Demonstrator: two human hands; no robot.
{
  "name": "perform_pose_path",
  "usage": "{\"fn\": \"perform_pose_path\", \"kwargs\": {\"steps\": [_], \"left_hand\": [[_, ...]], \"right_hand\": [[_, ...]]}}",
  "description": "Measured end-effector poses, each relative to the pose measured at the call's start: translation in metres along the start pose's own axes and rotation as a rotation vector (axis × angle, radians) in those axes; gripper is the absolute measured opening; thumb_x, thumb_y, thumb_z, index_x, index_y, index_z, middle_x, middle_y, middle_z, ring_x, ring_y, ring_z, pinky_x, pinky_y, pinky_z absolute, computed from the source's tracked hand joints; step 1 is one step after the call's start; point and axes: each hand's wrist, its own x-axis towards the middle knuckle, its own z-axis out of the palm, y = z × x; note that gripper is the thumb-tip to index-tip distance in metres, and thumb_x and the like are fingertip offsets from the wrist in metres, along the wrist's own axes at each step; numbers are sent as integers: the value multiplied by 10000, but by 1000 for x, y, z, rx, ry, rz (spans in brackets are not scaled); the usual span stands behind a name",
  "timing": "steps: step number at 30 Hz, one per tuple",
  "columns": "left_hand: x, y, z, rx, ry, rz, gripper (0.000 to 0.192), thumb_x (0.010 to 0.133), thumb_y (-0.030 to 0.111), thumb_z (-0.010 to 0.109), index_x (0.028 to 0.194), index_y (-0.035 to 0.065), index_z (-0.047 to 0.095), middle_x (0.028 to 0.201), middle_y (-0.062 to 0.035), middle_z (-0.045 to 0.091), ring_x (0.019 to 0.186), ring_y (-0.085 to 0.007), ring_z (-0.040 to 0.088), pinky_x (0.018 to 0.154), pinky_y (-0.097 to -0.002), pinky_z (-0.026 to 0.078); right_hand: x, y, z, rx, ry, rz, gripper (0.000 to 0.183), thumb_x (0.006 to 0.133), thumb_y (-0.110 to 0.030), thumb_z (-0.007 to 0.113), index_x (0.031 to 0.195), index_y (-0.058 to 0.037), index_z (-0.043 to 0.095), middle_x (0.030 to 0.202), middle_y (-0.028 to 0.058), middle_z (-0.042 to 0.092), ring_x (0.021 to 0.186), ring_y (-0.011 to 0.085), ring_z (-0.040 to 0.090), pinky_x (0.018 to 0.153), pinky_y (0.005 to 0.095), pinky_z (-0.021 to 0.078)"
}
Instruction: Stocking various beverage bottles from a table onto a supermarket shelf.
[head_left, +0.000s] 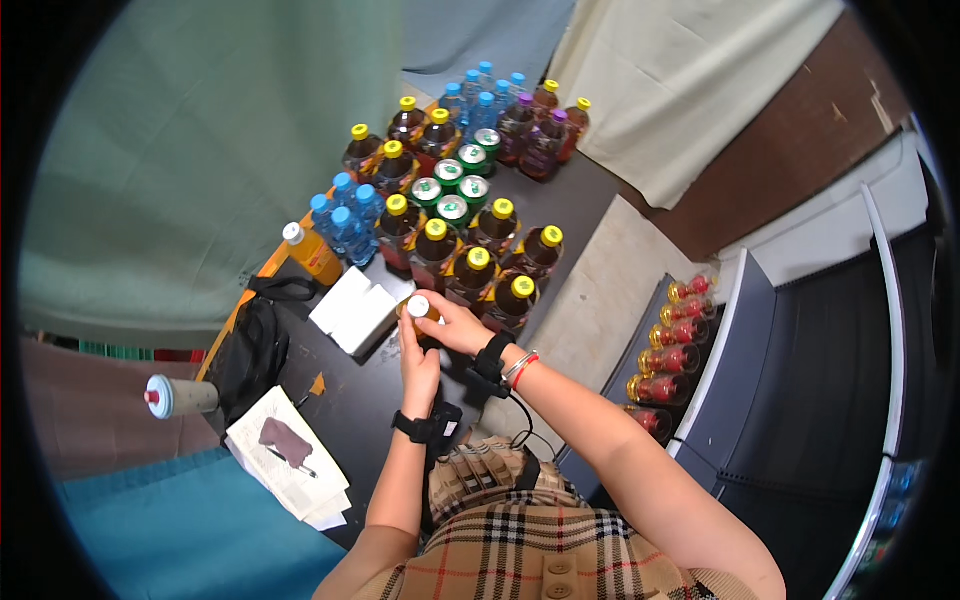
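Between my two hands is an orange-drink bottle with a white cap (418, 306), upright at the near edge of the bottle group. My right hand (459, 328) wraps its far and right side, the thumb near the cap. Along its left side press the fingers of my left hand (418, 369). Most of the bottle's body is hidden by my hands. Just left of it lies a white box (358, 313) on the dark table (349, 397). Dark drink bottles with yellow caps (478, 259) stand close behind my right hand.
Green cans (452, 208), blue-capped water bottles (352, 234) and another orange-drink bottle (315, 255) crowd the table's far part. At left are a black bag (259, 352), papers (274, 465) and a tumbler (187, 397). Red bottles (679, 332) line a shelf (720, 375) at right.
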Motion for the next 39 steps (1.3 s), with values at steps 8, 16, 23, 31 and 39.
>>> {"fn": "perform_pose_path", "kwargs": {"steps": [8, 16, 23, 31, 39], "left_hand": [[-51, 41, 28, -117, -419, -46, 729, 650, -108, 347, 1343, 12, 153, 1363, -162, 220, 1272, -243, 211, 1031, -313, 177], [-121, 85, 105, -61, -1051, -120, 699, 688, -82, 340, 1353, 43, 164, 1370, -124, 240, 1269, -222, 231, 1018, -302, 186], [-211, 81, 204, 41, -1610, -139, 699, 677, -53, 364, 1349, 65, 206, 1368, -95, 260, 1273, -202, 223, 1010, -297, 193], [-352, 71, 281, 152, -2041, -285, 699, 634, -55, 380, 1316, 69, 283, 1311, -89, 338, 1236, -224, 273, 1009, -307, 197], [-468, 33, 328, 242, -2323, -527, 563, 660, -49, 389, 1220, 7, 390, 1116, -81, 488, 1034, -176, 451, 911, -256, 331]], "right_hand": [[-101, -9, -39, -29, 184, 151, 445, 789, -369, 531, 1159, -141, 436, 964, 138, 601, 895, 315, 575, 759, 360, 458], [-276, -5, -77, 102, 561, 293, 420, 817, -327, 523, 1182, -143, 427, 1012, 127, 587, 929, 287, 568, 772, 339, 443], [-428, 43, -49, 190, 1167, 374, 381, 798, -307, 527, 1137, -153, 445, 949, 141, 597, 901, 309, 574, 741, 357, 452], [-568, 72, 13, 645, 1658, 186, 387, 852, -109, 502, 1214, -55, 375, 1062, 26, 487, 978, 104, 463, 801, 223, 400], [-657, 86, 66, 1061, 1796, 486, 499, 846, -263, 477, 1293, -212, 262, 1250, 13, 359, 1133, 176, 355, 848, 413, 328]]}}
